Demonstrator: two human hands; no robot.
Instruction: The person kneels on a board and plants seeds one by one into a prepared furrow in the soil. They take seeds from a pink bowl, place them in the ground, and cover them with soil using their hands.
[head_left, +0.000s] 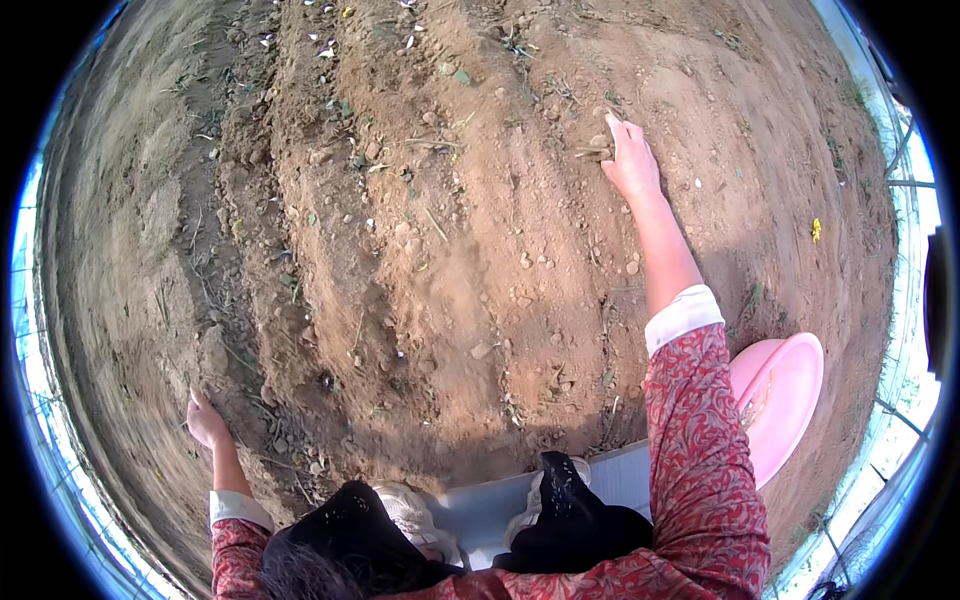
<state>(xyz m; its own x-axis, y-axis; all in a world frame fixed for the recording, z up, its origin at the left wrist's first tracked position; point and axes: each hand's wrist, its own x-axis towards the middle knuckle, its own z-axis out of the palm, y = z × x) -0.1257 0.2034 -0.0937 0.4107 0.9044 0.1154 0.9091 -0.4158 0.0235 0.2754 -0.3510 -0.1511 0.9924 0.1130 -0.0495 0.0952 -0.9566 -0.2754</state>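
Note:
My right hand (634, 159) reaches far forward over loose brown soil (480, 285). Its thumb is apart from the fingers, and I see nothing held in it. Just left of it lie a pale stone (598, 141) and a short dry stalk (591, 152); whether the fingers touch them is unclear. Low on the left is my left hand (206, 421), close to the soil, with its fingers together. Something thin and dark shows beside it, too small to tell whether it is held. A pink plastic basin (784, 405) stands tilted beyond my right sleeve, with small pale bits inside.
Shallow furrows run away from me, strewn with pebbles, dry stalks and white petal-like bits (326, 53). A yellow flower (816, 230) lies on the right. My pale shoes (420, 517) are beside a grey-white board or sheet (480, 502). Pale sheeting (911, 300) borders the plot.

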